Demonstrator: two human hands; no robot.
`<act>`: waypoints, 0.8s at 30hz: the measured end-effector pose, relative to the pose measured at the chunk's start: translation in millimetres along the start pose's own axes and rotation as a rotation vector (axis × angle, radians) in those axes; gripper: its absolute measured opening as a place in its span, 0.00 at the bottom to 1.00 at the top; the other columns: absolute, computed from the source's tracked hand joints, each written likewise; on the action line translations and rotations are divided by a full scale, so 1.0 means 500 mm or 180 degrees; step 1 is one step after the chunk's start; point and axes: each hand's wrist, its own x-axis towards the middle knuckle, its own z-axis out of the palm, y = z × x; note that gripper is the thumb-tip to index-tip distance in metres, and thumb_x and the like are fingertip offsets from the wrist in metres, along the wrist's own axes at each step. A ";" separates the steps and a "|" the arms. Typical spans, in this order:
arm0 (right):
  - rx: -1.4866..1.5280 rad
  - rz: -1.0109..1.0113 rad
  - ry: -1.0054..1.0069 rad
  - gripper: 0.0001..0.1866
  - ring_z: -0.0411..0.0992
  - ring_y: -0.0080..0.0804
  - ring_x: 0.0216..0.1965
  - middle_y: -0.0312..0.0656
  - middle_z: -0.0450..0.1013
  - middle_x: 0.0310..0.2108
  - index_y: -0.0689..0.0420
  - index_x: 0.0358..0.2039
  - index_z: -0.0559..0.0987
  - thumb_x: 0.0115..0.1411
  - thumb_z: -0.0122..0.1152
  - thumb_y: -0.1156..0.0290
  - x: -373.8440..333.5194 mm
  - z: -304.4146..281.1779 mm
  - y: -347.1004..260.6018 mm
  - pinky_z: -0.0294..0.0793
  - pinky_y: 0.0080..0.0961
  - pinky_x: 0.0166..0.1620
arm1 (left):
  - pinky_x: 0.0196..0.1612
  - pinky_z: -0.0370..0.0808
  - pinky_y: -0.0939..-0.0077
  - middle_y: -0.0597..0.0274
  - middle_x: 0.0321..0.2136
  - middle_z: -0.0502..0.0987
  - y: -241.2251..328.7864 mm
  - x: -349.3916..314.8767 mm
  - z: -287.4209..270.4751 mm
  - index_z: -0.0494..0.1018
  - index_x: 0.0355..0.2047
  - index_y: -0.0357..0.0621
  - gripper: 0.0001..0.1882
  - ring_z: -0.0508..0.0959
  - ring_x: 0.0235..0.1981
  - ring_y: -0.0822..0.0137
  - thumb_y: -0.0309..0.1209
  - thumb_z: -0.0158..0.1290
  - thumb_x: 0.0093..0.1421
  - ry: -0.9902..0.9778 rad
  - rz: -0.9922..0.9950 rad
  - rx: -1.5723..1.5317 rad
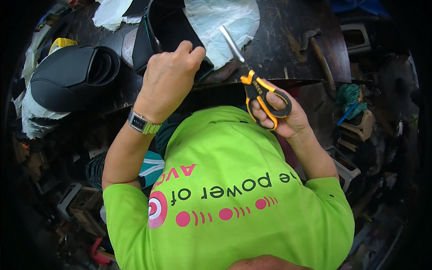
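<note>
With right hand (288, 114), grips the scissors (259, 96) around orange-and-black handles, smooth silver blades pointing away from the body. With left hand (170, 74), curls fingers over the black piece (143, 48) on the dark, scuffed table (288, 51); cannot tell whether pinching it. For clean cutting, better hold the edge taut and keep fingertips clear of the blades. In this piece, note matt, soft-looking, curved panels with thin teal trim. Farther, see thin, wrinkled white cloth (231, 15).

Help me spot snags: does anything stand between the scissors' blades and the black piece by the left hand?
Nothing visible stands between the scissors and the right edge of the black piece; the blades show over the white cloth. The left hand, though, partly covers the piece's near end.
</note>
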 end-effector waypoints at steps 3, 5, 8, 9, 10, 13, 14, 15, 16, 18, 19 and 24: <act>0.0082 0.0242 -0.0110 0.35 0.70 0.22 0.21 0.42 0.72 0.27 0.63 0.66 0.66 0.66 0.66 0.56 -0.004 -0.001 0.018 0.70 0.15 0.22 | 0.29 0.79 0.67 0.59 0.31 0.78 0.002 -0.014 0.003 0.79 0.40 0.45 0.07 0.82 0.25 0.56 0.25 0.58 0.61 -0.0050 -0.0059 0.0073; 0.0272 0.0364 -0.0251 0.34 0.71 0.23 0.22 0.44 0.73 0.28 0.63 0.65 0.66 0.67 0.65 0.57 -0.005 -0.002 0.026 0.70 0.16 0.22 | 0.29 0.79 0.67 0.59 0.32 0.79 0.004 -0.017 0.005 0.79 0.40 0.45 0.07 0.82 0.26 0.56 0.24 0.58 0.61 -0.0077 -0.0084 0.0088; 0.0440 0.0505 -0.0470 0.31 0.72 0.26 0.24 0.47 0.73 0.31 0.62 0.62 0.65 0.67 0.64 0.58 -0.005 -0.004 0.035 0.71 0.18 0.21 | 0.28 0.79 0.66 0.54 0.26 0.75 0.005 -0.014 0.005 0.73 0.31 0.40 0.04 0.81 0.24 0.56 0.22 0.57 0.55 0.0039 0.0019 -0.0032; 0.0523 0.0533 -0.0479 0.31 0.73 0.26 0.24 0.47 0.73 0.30 0.62 0.62 0.65 0.67 0.64 0.58 -0.004 -0.005 0.039 0.71 0.18 0.21 | 0.28 0.79 0.65 0.54 0.26 0.75 0.005 -0.011 0.004 0.73 0.30 0.40 0.04 0.81 0.24 0.56 0.22 0.57 0.55 0.0039 0.0047 -0.0028; 0.0602 0.0556 -0.0489 0.31 0.73 0.26 0.24 0.47 0.73 0.30 0.62 0.62 0.65 0.67 0.64 0.58 -0.005 -0.005 0.040 0.71 0.19 0.21 | 0.29 0.79 0.65 0.53 0.27 0.76 0.004 -0.010 0.000 0.73 0.31 0.40 0.04 0.82 0.25 0.55 0.22 0.57 0.56 -0.0018 0.0059 -0.0096; 0.0649 0.0493 -0.0464 0.32 0.73 0.26 0.22 0.47 0.73 0.31 0.61 0.63 0.65 0.66 0.66 0.60 -0.006 -0.006 0.045 0.72 0.19 0.21 | 0.30 0.80 0.62 0.53 0.31 0.77 -0.001 -0.010 -0.011 0.71 0.34 0.40 0.06 0.82 0.27 0.52 0.22 0.57 0.58 -0.0075 -0.0056 -0.0305; 0.0596 0.0404 -0.0565 0.32 0.72 0.26 0.21 0.47 0.73 0.31 0.61 0.63 0.65 0.66 0.67 0.60 -0.007 -0.007 0.046 0.72 0.18 0.21 | 0.30 0.81 0.61 0.53 0.32 0.77 -0.003 -0.011 -0.013 0.71 0.36 0.40 0.07 0.83 0.27 0.51 0.22 0.57 0.59 -0.0017 -0.0177 -0.0369; 0.0542 0.0321 -0.0669 0.33 0.72 0.26 0.20 0.47 0.73 0.31 0.61 0.63 0.64 0.65 0.67 0.61 -0.008 -0.006 0.046 0.72 0.18 0.21 | 0.31 0.81 0.60 0.52 0.33 0.77 -0.004 -0.011 -0.014 0.70 0.37 0.40 0.07 0.83 0.28 0.50 0.22 0.57 0.60 0.0059 -0.0292 -0.0435; 0.0532 0.0310 -0.0879 0.32 0.71 0.24 0.19 0.46 0.73 0.31 0.61 0.63 0.65 0.65 0.67 0.63 -0.009 -0.005 0.046 0.72 0.17 0.20 | 0.33 0.82 0.58 0.50 0.39 0.77 -0.005 -0.012 -0.016 0.68 0.42 0.40 0.11 0.83 0.31 0.46 0.22 0.57 0.62 0.0029 -0.0458 -0.0514; 0.0235 0.0511 -0.0740 0.31 0.71 0.23 0.19 0.46 0.73 0.30 0.61 0.63 0.66 0.65 0.67 0.64 -0.008 -0.002 0.045 0.71 0.17 0.20 | 0.33 0.82 0.58 0.48 0.42 0.78 -0.008 -0.010 -0.013 0.69 0.44 0.39 0.13 0.83 0.32 0.44 0.22 0.58 0.61 0.0156 -0.0632 -0.0562; 0.0082 0.0610 -0.0669 0.30 0.71 0.23 0.19 0.46 0.74 0.30 0.61 0.63 0.67 0.65 0.67 0.65 -0.005 0.000 0.043 0.71 0.17 0.20 | 0.33 0.82 0.58 0.47 0.43 0.78 -0.009 -0.008 -0.010 0.69 0.45 0.39 0.14 0.83 0.32 0.43 0.23 0.59 0.61 0.0253 -0.0701 -0.0587; 0.0099 0.0524 -0.0548 0.30 0.72 0.23 0.21 0.46 0.74 0.32 0.62 0.64 0.67 0.67 0.66 0.63 0.011 0.006 0.033 0.71 0.18 0.21 | 0.34 0.81 0.55 0.46 0.41 0.79 -0.013 -0.001 -0.003 0.70 0.44 0.38 0.11 0.83 0.33 0.43 0.23 0.57 0.62 0.0301 -0.0707 -0.0384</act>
